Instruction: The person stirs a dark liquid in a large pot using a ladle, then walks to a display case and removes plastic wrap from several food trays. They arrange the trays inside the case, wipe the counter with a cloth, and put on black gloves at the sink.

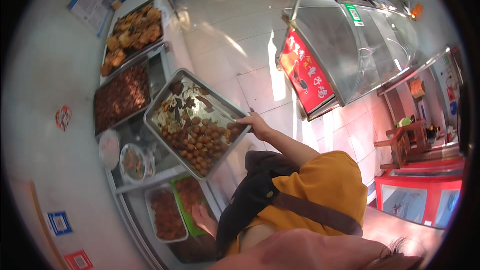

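My right hand [255,124] grips the near-right rim of a deep stainless steel tray [228,109], thumb over the edge. Small brown braised eggs [202,140], the size of quail eggs, fill its lower part, with dark leaves and spice bits [183,107] around them. The tray is held at an angle above the counter's edge; what supports its far side is hidden. Lower down, my left hand [203,218] is blurred, with fingers extended over a bright green tray [191,225] of reddish-brown food. I see nothing held in it. A white tray [183,235] of similar food lies beside the green one.
Along the counter are a tray of browned meat pieces [137,28], a tray of dark red food [122,99] and a plastic-covered bowl [133,163]. Across the tiled floor [221,56] stand a glass display cabinet [330,41] and a wooden chair [403,144].
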`<state>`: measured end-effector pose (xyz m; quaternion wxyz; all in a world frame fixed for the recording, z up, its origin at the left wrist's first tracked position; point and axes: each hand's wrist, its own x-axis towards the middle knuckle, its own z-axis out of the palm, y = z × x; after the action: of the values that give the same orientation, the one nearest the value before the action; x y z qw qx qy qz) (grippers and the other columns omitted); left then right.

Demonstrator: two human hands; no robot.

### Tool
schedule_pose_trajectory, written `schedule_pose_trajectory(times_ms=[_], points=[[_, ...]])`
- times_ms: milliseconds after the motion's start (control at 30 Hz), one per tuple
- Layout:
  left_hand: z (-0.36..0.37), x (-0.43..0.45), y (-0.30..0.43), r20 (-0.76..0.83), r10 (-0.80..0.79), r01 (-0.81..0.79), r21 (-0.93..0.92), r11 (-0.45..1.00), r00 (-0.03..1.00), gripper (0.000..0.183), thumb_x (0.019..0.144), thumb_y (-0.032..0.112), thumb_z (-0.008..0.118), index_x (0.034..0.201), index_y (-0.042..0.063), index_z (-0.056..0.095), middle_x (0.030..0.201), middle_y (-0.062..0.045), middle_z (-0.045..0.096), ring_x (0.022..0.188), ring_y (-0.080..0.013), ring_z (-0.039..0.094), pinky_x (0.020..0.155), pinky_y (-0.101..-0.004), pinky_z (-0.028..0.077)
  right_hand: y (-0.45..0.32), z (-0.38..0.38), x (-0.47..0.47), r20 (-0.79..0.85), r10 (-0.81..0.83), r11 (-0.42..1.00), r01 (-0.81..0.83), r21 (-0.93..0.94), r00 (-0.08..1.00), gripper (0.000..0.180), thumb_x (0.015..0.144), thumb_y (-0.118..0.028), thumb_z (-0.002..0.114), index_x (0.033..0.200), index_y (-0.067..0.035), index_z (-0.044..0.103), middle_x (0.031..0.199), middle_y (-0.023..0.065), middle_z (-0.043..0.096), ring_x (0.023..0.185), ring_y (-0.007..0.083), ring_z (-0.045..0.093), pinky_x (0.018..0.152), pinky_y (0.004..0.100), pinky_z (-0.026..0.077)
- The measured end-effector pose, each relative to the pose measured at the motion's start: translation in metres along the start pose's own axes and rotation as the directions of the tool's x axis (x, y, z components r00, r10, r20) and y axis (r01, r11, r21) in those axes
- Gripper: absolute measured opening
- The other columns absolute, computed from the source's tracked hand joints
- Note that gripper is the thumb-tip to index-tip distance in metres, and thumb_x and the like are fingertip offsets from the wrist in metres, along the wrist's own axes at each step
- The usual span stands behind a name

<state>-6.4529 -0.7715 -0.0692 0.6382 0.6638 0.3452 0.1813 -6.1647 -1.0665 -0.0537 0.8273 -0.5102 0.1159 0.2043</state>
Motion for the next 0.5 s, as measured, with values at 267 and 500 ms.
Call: schedule_pose_trajectory(times_ms=[267, 500], points=[[0.229, 0.145, 0.143, 0.873, 0.162, 0.251, -0.303, 0.919, 0.46, 0.06, 0.096, 0.037, 0.054, 0.134, -0.007, 0.039, 0.128, -0.017, 0.053, 0.116, -0.0273, 0.055, 0.101, -0.0391, 0.042, -0.158, -0.098, -0.013, -0.172, -0.249, 0.968, 0.244, -0.054, 0.953, 0.027, 0.072, -0.025, 0.067, 0.073, 0.002, 0.067, 0.065, 0.0101, 0.062, 0.056, 0.0196, 0.059, 0.052, 0.0314, 0.045], [0.432, 0.15, 0.227, 0.925, 0.115, 0.383, -0.259, 0.887, 0.362, 0.044, 0.084, 0.005, 0.059, 0.124, -0.007, 0.047, 0.117, -0.014, 0.06, 0.103, -0.0223, 0.063, 0.093, -0.0338, 0.049, -0.284, -0.154, -0.046, -0.354, -0.54, 0.828, 0.558, -0.057, 0.764, 0.031, 0.078, -0.027, 0.067, 0.073, 0.003, 0.066, 0.064, 0.0115, 0.062, 0.061, 0.0205, 0.061, 0.059, 0.0323, 0.048]])
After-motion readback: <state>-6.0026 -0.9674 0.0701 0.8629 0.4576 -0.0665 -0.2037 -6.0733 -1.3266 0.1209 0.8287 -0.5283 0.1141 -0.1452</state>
